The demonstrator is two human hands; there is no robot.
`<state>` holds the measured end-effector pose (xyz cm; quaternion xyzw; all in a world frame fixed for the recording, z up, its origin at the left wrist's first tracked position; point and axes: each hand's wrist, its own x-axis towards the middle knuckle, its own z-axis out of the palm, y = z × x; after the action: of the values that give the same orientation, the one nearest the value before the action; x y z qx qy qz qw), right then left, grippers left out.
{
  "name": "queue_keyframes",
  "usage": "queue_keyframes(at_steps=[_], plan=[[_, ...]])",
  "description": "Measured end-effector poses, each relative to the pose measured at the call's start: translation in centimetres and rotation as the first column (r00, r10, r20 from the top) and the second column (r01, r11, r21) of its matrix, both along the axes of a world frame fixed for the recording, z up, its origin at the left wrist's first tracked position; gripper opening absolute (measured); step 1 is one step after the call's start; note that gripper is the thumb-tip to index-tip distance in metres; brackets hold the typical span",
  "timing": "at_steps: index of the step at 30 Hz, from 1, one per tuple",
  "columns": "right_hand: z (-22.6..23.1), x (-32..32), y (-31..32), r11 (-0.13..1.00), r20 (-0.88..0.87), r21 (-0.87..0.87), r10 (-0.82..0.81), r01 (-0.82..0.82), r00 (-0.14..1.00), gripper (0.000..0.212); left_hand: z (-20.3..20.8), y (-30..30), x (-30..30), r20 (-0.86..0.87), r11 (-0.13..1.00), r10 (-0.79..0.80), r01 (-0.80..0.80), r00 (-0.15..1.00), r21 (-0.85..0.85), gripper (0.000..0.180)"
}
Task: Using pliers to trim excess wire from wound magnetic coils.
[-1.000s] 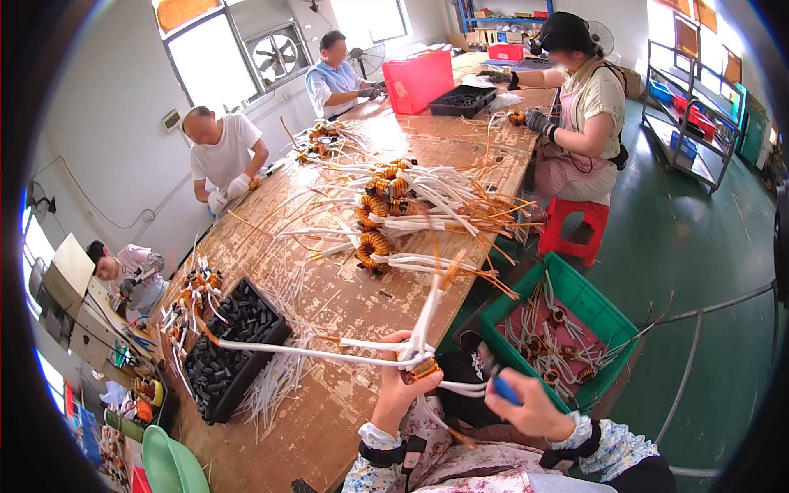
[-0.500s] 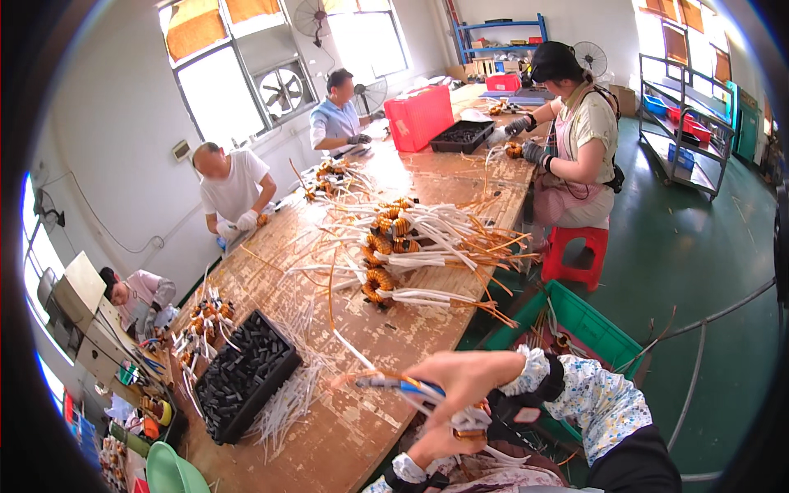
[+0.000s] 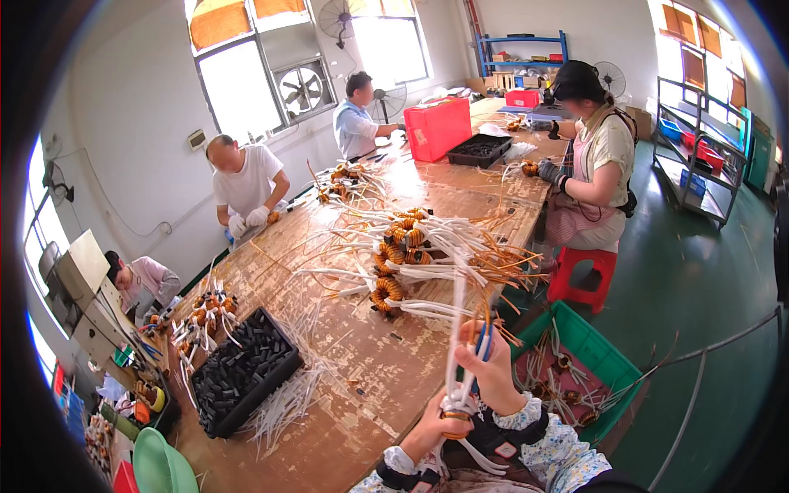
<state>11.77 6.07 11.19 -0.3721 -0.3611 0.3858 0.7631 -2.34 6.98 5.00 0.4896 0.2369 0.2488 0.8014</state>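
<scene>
Low in the middle, my left hand (image 3: 426, 429) is closed around a wire-wound ring coil (image 3: 457, 427) with copper-coloured winding and white-sleeved leads. Just above and to the right, my right hand (image 3: 498, 376) grips a slim blue-handled tool (image 3: 483, 345); its exact kind is mostly hidden by the fingers. A white-sleeved lead (image 3: 458, 316) rises from between my hands, blurred at its upper end. Beyond them, on the worn wooden table (image 3: 353, 403), lies a pile of similar coils (image 3: 386, 292) with long white and copper leads.
A black tray (image 3: 246, 374) of short black tubes stands left, beside loose white sleeves (image 3: 288, 403). A green crate (image 3: 604, 345) with coils sits at the table's right side. A red stool (image 3: 583, 279) holds a seated co-worker (image 3: 596, 156). Other people work along the far-left edge.
My right hand has turned upright and drawn in close above my left hand, with the tool pointing up instead of left. The view has shifted slightly.
</scene>
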Motion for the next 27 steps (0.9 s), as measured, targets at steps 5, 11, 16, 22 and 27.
queue_keyframes(at_steps=[5,11,16,22,27], plan=[[-1.4,6.2,-0.5,0.961,0.308,-0.110,-0.210,0.254,0.928,0.031,3.1,5.2,-0.7,0.224,0.948,0.309,-0.318,0.924,0.004,0.046],[-4.4,12.7,-6.5,0.927,-0.126,-0.343,-0.207,0.153,0.970,0.026,6.3,17.3,-1.2,0.400,0.913,0.373,-0.407,0.837,0.000,0.053],[-6.7,13.1,-8.8,0.861,-0.063,-0.445,-0.305,0.247,0.950,0.026,5.0,19.0,-1.5,0.380,0.846,0.492,-0.533,0.783,0.002,0.076],[-7.2,8.6,-7.4,0.937,0.549,-0.282,-0.019,0.207,0.835,0.028,0.1,19.3,-0.2,0.002,0.740,0.461,-0.385,0.887,0.552,0.074],[0.1,1.9,0.6,0.995,0.811,-0.056,0.091,-0.077,0.579,0.036,0.0,18.9,-2.3,-0.067,0.721,0.528,-0.406,0.847,0.561,0.076]])
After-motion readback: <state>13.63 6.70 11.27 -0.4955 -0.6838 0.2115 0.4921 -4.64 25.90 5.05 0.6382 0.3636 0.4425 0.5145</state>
